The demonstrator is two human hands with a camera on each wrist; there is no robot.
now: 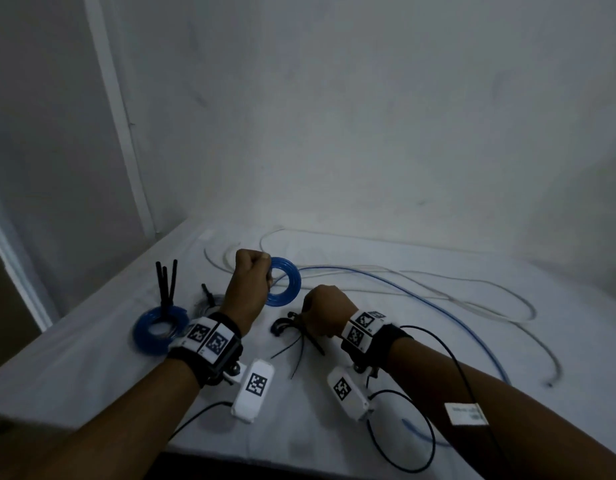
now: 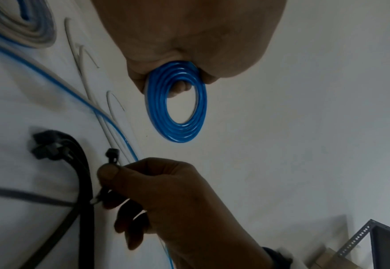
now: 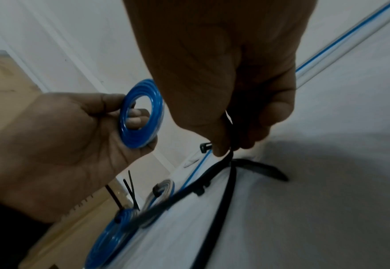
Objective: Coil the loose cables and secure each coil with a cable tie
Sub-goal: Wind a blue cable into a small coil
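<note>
A: Coil (image 1: 285, 282) position? Frame centre, gripped upright in the left hand (image 1: 251, 271), above the tabletop (image 1: 403, 358).

B: Right hand (image 1: 325, 311), lower right of it, pinches a cable tie (image 3: 229, 163) lying lengthwise toward the viewer.

A bare, makeshift work or storage room rather than a home: plain white walls (image 1: 369, 116) rise directly behind a white cloth-covered bench (image 1: 92, 368). Beyond the bench stand a perforated grey metal shelving upright (image 2: 359, 240) and a brown cardboard box (image 2: 327, 258).
</note>
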